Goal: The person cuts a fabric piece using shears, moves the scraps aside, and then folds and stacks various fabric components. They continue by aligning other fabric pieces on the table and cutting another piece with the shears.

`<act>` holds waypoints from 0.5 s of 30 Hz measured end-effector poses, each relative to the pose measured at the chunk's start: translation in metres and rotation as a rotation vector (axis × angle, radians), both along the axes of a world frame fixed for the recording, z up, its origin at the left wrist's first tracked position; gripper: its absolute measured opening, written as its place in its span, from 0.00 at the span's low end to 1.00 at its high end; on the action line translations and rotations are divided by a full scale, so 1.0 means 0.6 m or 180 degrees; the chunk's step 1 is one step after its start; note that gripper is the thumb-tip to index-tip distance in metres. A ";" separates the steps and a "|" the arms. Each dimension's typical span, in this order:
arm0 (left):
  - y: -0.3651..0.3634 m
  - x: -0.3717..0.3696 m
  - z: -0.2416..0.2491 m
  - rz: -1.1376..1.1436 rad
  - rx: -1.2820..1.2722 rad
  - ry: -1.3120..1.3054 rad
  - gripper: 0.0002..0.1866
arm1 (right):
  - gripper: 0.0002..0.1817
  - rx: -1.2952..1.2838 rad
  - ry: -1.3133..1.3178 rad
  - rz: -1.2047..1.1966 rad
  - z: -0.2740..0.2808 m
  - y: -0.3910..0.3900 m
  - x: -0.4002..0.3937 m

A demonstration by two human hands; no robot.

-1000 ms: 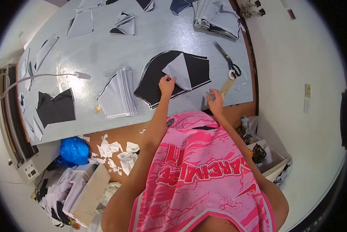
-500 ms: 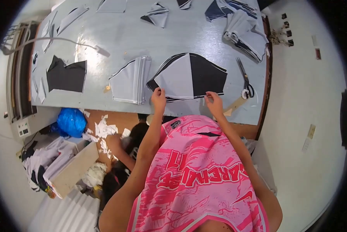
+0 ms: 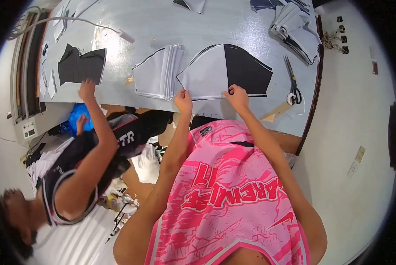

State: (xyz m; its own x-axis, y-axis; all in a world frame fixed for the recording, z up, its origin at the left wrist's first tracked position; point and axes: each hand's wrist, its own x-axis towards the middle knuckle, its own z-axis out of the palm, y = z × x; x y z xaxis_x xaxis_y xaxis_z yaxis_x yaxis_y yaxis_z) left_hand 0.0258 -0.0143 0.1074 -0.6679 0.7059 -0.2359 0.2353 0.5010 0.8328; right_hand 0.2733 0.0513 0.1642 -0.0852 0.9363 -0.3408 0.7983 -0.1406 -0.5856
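A sleeve-shaped fabric piece [image 3: 205,73], pale grey on the left and black on the right, lies on the table in front of me. Other layers' edges show along its curved top. At its lower left corner my left hand [image 3: 183,100] pinches the edge between thumb and fingers. My right hand [image 3: 237,97] has its fingers closed on the bottom edge, near the seam between grey and black. Just left of this piece is a stack of folded grey fabric pieces [image 3: 158,73]. Black-handled scissors [image 3: 292,78] lie to the right, touched by neither hand.
On the left, a co-worker's hand [image 3: 87,89] reaches the edge of a black fabric piece [image 3: 82,66]. A fabric bundle [image 3: 295,33] sits at the back right of the table [image 3: 198,31]. A white cable [image 3: 81,22] crosses the far left. Beneath the table is a blue bag [image 3: 77,115].
My right hand has moved left along the bottom edge to the seam. The dark turned-up corner by my left hand no longer shows. The co-worker has risen and reached the table.
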 end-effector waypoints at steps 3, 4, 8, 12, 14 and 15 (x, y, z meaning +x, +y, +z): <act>-0.009 0.000 -0.003 -0.0144 0.0044 0.0284 0.10 | 0.19 -0.0123 -0.0138 -0.0057 0.008 0.002 -0.007; -0.010 0.000 -0.006 -0.0139 -0.0032 0.0277 0.10 | 0.18 -0.0230 -0.0149 -0.0055 0.010 0.003 -0.009; -0.007 0.013 0.058 -0.0435 -0.0684 0.0720 0.15 | 0.18 -0.0357 -0.0106 -0.0171 -0.019 0.006 -0.009; 0.006 0.070 0.138 -0.1328 0.0182 0.1455 0.24 | 0.16 -0.0380 0.0624 -0.0511 -0.029 0.009 -0.028; 0.026 0.110 0.185 -0.1935 0.0462 0.1386 0.31 | 0.15 -0.1284 0.1922 -0.1191 0.005 0.013 -0.051; 0.029 0.120 0.179 -0.1872 0.0426 0.1403 0.33 | 0.15 -0.1353 0.2220 -0.1263 0.034 0.016 -0.064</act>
State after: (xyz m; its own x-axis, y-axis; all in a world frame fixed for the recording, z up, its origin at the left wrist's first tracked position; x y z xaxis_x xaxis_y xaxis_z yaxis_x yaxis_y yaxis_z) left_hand 0.0979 0.0032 0.2148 -0.1839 0.9797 0.0796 0.7594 0.0902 0.6444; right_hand 0.2349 0.0609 0.1846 -0.0998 0.7479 -0.6562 0.1288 -0.6443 -0.7539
